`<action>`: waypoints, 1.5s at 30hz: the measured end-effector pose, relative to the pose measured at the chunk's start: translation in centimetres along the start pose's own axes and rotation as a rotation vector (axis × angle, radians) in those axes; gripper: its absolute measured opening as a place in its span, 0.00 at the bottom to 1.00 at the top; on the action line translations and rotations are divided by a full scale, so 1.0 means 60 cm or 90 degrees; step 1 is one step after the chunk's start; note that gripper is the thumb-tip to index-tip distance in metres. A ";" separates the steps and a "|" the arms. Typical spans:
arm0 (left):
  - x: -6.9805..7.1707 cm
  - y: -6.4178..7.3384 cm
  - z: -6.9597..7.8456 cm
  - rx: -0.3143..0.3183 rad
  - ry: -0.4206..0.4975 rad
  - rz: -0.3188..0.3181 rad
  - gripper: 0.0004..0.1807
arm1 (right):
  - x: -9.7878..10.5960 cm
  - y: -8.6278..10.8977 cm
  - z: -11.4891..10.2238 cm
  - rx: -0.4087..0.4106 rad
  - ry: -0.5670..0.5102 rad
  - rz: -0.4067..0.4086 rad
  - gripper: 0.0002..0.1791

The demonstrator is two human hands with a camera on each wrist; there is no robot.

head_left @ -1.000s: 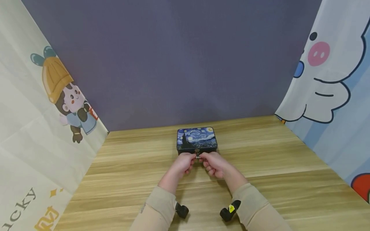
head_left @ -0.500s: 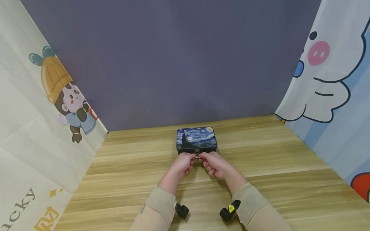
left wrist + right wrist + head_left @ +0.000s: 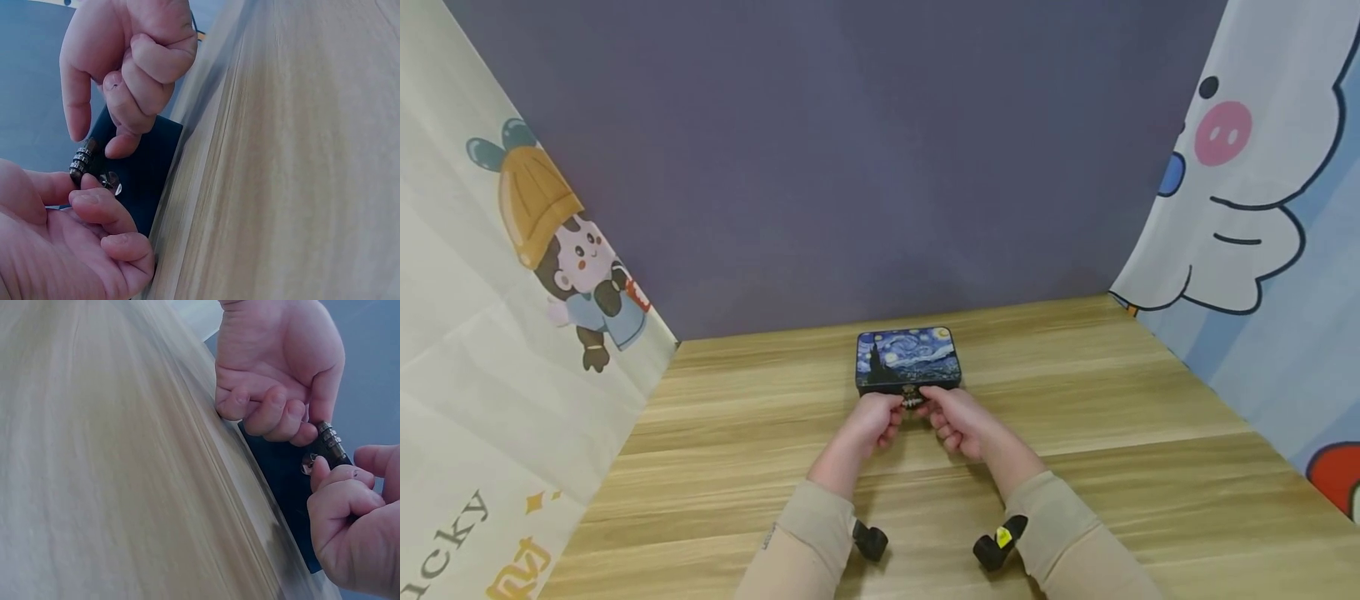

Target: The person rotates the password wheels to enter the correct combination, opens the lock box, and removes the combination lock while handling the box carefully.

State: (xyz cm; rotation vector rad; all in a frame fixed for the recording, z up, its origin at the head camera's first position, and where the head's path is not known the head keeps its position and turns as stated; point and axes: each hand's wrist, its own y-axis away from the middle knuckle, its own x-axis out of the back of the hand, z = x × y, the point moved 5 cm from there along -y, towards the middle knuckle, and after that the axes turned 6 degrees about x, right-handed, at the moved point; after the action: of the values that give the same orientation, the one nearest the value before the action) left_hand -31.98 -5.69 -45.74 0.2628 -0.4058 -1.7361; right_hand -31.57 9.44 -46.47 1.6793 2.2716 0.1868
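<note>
A small tin box [image 3: 910,357] with a swirling blue night-sky picture on its lid sits closed near the back of the table. At its front clasp is a small combination padlock [image 3: 81,161] with numbered dials. My left hand [image 3: 872,419] pinches one end of this padlock between thumb and index finger. Close to the other end is my right hand [image 3: 359,519], its thumb and index finger spread apart; whether the index finger touches the padlock I cannot tell. A shiny metal clasp [image 3: 111,182] shows on the box's dark front, partly hidden by fingers.
The wood-grain table [image 3: 737,433] stretches around the box on all sides. Behind it rises a plain grey-purple partition [image 3: 880,167]. Cartoon-printed curtains hang at the left [image 3: 460,250] and right [image 3: 1262,183].
My right hand's thumb and index finger have come off the padlock's end and spread slightly. The left hand still pinches its end. The box has not visibly moved on the table.
</note>
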 end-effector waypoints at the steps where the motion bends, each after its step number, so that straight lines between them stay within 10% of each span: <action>1: 0.001 0.000 0.000 0.003 0.003 -0.002 0.12 | 0.001 0.000 -0.001 0.003 0.003 -0.002 0.21; 45: -0.006 -0.005 -0.008 -0.026 -0.030 -0.011 0.16 | -0.005 -0.004 0.009 0.002 -0.023 -0.022 0.10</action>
State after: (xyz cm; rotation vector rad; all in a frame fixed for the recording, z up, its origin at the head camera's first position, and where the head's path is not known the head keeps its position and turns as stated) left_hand -32.00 -5.35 -46.32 0.1967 -0.4040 -1.7678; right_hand -31.55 9.01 -46.98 1.6312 2.2734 0.1445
